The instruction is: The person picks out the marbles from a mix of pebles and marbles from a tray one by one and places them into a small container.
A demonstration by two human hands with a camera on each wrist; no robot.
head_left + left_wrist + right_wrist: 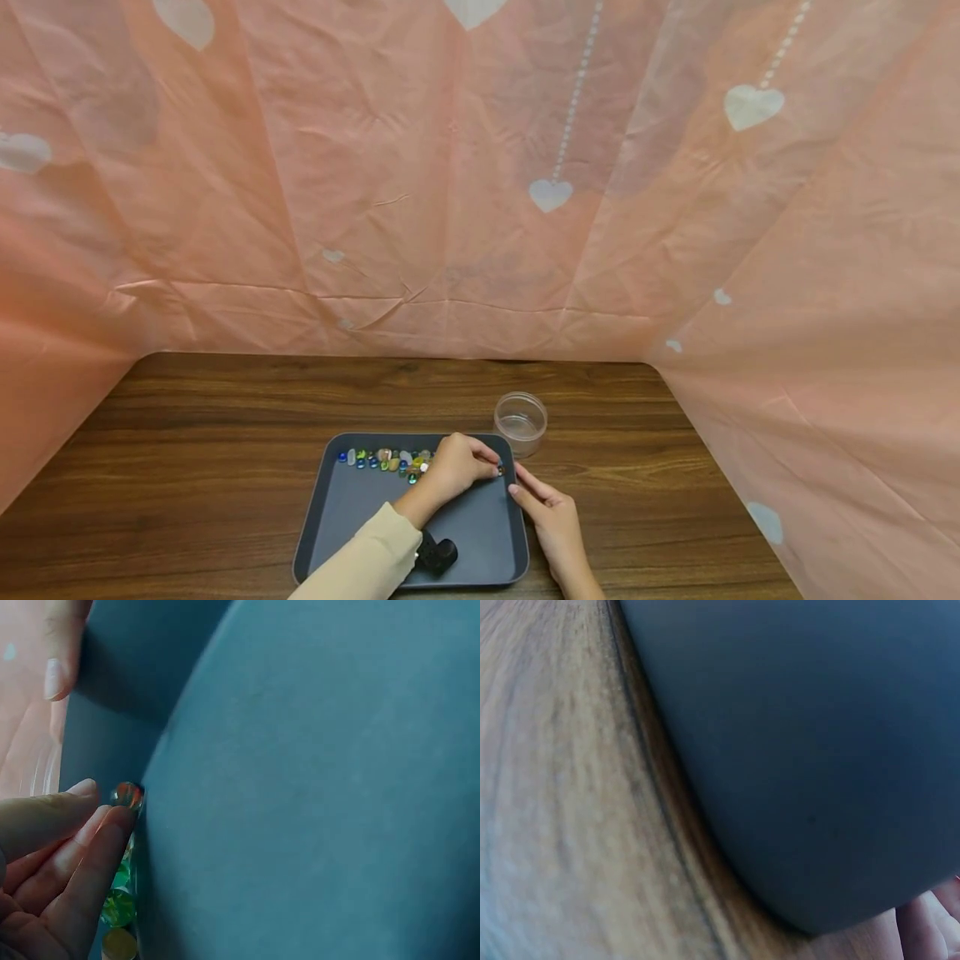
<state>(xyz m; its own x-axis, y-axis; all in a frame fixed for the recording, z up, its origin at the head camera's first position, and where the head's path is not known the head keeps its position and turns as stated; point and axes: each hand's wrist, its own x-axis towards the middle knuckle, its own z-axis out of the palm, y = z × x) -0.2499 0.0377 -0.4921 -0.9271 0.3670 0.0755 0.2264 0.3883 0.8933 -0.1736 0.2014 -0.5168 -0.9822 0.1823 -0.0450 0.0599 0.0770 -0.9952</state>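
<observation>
My left hand [455,468] reaches across a dark grey tray [480,533] to its far right corner. In the left wrist view, its extended fingertips touch a clear glass marble [128,795] with an orange-red swirl, and the thumb stands slightly apart from it. My right hand [553,522] holds the tray's right rim, thumb at the edge and fingers along the outside. In the right wrist view, the tray wall hides most of that hand. Several colourful marbles and glass pebbles [384,460] lie along the tray's far side, partly hidden by the left hand.
A clear round plastic container [521,421] stands on the wooden table [225,467], just beyond the tray's far right corner. A black wrist camera [437,554] sits at the left wrist. Pink cloth [450,208] with pale hearts surrounds the table's back and sides.
</observation>
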